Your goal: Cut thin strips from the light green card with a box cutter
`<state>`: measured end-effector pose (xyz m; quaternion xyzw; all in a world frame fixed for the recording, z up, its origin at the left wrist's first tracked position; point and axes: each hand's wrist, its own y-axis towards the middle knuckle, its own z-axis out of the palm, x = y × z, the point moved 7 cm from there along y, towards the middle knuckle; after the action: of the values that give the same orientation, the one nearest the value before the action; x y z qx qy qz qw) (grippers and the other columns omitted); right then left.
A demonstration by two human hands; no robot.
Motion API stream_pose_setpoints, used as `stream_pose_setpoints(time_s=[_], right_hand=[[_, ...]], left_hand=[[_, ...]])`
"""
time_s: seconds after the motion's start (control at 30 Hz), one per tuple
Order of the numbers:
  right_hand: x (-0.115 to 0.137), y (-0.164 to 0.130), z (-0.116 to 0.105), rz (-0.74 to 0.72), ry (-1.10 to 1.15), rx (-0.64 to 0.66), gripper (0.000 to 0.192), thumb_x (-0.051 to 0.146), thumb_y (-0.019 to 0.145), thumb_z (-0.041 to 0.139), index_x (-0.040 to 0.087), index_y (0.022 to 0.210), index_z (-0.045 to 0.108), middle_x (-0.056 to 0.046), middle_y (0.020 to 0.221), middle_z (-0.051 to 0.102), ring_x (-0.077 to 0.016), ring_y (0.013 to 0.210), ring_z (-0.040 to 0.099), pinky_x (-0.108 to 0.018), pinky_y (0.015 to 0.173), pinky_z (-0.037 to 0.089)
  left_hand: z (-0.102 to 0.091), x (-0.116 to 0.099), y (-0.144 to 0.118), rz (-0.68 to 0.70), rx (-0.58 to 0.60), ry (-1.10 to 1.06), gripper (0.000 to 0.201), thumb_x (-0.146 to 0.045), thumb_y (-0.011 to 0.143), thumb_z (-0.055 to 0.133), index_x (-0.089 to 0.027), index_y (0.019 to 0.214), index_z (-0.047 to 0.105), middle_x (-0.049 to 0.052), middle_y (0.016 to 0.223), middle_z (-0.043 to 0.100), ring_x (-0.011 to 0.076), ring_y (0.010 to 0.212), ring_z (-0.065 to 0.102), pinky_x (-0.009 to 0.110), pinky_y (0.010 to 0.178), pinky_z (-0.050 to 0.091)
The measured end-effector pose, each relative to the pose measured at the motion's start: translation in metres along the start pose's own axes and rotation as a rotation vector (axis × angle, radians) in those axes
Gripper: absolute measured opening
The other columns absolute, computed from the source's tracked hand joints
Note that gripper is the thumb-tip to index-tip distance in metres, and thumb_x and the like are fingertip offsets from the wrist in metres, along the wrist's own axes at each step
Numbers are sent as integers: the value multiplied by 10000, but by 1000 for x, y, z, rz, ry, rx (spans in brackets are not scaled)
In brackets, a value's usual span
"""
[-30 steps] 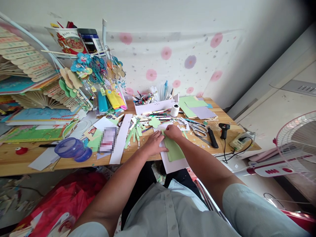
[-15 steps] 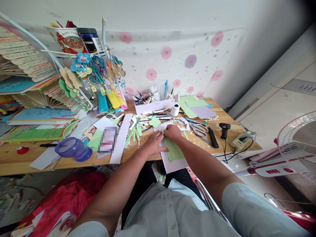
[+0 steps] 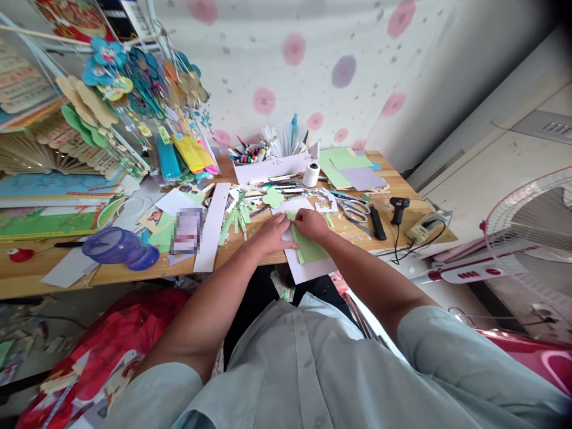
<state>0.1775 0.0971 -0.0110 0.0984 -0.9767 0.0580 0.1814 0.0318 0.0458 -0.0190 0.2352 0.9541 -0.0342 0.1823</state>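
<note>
A light green sheet of paper [image 3: 311, 247] lies over a larger white sheet [image 3: 304, 272] at the table's front edge. A narrow strip along its left side looks folded or layered. My right hand [image 3: 311, 225] is closed at the top end of this green paper, fingertips curled in and pinching it; the fingertips are partly hidden. My left hand [image 3: 271, 234] lies flat beside it, thumb stretched apart from the fingers, touching the paper's left edge. Just beyond the hands is a green flower-shaped paper cutout [image 3: 273, 198]. Green paper strips [image 3: 236, 215] lie loose to the left.
Scissors [image 3: 354, 210], a black-handled cutter [image 3: 378, 223] and a glue gun [image 3: 398, 210] lie to the right. A thread spool [image 3: 311, 175] and pen box [image 3: 272, 170] stand behind. On the left are a white strip [image 3: 213, 229], a blurred phone-like rectangle [image 3: 186, 230] and a purple plastic container [image 3: 118, 247].
The camera view has tilted down and shifted slightly, so the table appears higher. Both hands stay at the green paper, with little visible movement.
</note>
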Motion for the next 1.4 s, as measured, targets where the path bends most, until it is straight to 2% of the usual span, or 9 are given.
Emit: stream_pose_setpoints(time_s=[0.13,0.3,0.53,0.77,0.9,1.0,1.1,1.23,1.4], right_hand=[[-5,-31,1,-2,-25,19,187,337,945,686,249,1065,799,-66,1056,830,-247,983,745,-293,815,501],[-5,-68,1,-13,-95,67,185,317,916,686,248,1037,807,-78,1013,830,-261,959,751,-295,786,488],[-10,-115,-3,-45,-101,105,159,340,944,653,275,996,789,-38,949,825,-239,881,741,-291,706,424],[-5,-143,-7,-100,-130,74,169,291,963,626,263,990,790,-39,904,825,-221,833,741,-295,669,368],[-9,-152,-7,-137,-39,62,110,306,930,683,265,931,785,-21,857,811,-207,798,725,-285,669,381],[-29,-152,-16,-126,122,-17,122,353,930,693,262,894,767,-2,817,791,-185,726,690,-272,655,398],[-67,-144,-36,-51,213,-197,193,406,935,677,246,855,751,-14,780,769,-189,698,672,-282,658,414],[-127,-134,-66,140,151,-398,230,432,932,647,245,906,777,-42,849,793,-224,771,698,-307,704,444],[-181,-128,-90,328,3,-455,291,420,949,609,231,1026,817,-98,954,823,-285,873,715,-354,762,481]], left_hand=[[0,-2,0,-17,42,12,966,-676,783,867,-186,1566,583,194,1750,386,436,1651,318,521,1372,288],[-1,-8,-1,-55,119,40,1085,-695,767,861,-167,1637,483,206,1800,299,416,1692,229,513,1385,237],[-1,-11,-1,-78,176,69,1182,-735,738,857,-168,1675,414,208,1825,236,402,1708,182,519,1384,215],[1,-10,1,-78,201,88,1214,-782,738,825,-168,1688,387,208,1834,212,413,1709,164,513,1383,199],[1,-10,0,-82,205,88,1224,-788,736,823,-183,1699,373,201,1840,200,414,1711,156,523,1380,204],[1,-11,0,-91,222,96,1234,-781,740,826,-156,1700,367,224,1841,174,402,1718,140,517,1380,203],[0,-11,0,-97,243,94,1253,-781,740,828,-145,1708,350,231,1847,134,406,1721,120,521,1384,189],[2,-9,0,-102,249,82,1246,-808,753,796,-147,1708,346,237,1846,130,410,1723,108,535,1383,177],[4,-8,0,-87,214,62,1254,-823,746,785,-144,1703,344,247,1843,126,423,1722,92,552,1381,168]])
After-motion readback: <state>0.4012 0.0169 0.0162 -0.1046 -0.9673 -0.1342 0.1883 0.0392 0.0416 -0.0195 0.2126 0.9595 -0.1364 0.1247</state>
